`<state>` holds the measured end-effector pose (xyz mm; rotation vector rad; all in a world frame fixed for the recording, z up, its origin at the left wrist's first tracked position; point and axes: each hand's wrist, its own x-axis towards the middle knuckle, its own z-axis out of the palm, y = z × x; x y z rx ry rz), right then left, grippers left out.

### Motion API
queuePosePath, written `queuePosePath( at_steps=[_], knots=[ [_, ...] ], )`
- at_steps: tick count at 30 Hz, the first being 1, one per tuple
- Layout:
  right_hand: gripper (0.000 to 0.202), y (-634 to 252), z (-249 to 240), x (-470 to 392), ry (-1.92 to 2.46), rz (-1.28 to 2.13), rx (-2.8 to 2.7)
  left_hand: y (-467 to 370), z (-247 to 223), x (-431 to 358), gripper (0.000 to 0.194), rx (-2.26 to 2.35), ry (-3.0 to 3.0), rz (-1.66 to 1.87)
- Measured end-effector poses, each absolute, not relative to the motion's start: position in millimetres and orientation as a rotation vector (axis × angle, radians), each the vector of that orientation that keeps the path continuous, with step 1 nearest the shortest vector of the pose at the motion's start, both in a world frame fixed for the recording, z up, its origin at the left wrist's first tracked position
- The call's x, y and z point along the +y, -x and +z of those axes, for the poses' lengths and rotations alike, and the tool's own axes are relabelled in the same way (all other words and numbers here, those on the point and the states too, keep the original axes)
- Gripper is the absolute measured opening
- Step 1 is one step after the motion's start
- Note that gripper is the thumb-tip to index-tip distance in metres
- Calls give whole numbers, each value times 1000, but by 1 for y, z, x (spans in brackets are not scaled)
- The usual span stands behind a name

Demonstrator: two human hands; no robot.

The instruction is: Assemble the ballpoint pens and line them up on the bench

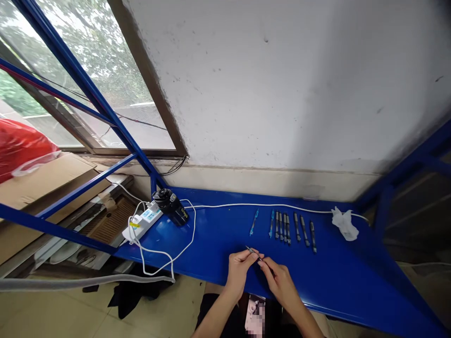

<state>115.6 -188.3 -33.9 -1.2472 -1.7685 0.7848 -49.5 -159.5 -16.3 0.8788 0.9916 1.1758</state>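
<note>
Both hands meet over the front part of the blue table [218, 239], pinching a slim dark pen [250, 249] whose thin tip points up and to the left. My left hand [239, 270] is closed around the pen near its tip. At the other end, the fingertips of my right hand [280, 279] are closed on the pen; just what they grip there is too small to make out. Beyond the hands lies a light-blue pen [254, 222], then another blue pen [271, 224] beside several dark pens [285, 227], in a loose row.
A black bottle [172, 207] lies tilted by a white power strip [143, 223] at the left. White cable [192, 239] loops there and runs along the back. Crumpled white tissue [344, 224] sits at the right. Blue frame bars [120, 131] flank the table; a phone [255, 314] is below its edge.
</note>
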Motion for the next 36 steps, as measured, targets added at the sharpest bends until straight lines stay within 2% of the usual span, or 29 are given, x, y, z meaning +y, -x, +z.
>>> queuePosePath(
  at_steps=[4,10,19,25,32,36],
  knots=[
    [24,-115,-38,-190,1240,651,-1797,46,-10,-161,30,1056,-858,1210],
    [27,-115,-41,-187,1292,481,-1790,45,-14,-157,29,1010,-832,1282],
    [20,-114,-37,-190,1382,691,-1705,47,-17,-157,36,1014,-847,1229],
    [28,-112,-33,-188,1406,563,-1754,46,-11,-158,35,1009,-833,1246],
    [20,-112,-40,-188,1446,601,-1705,45,-8,-158,32,1035,-847,1215],
    [30,-112,-37,-187,1437,490,-1738,46,-11,-158,33,1022,-847,1237]
  ],
)
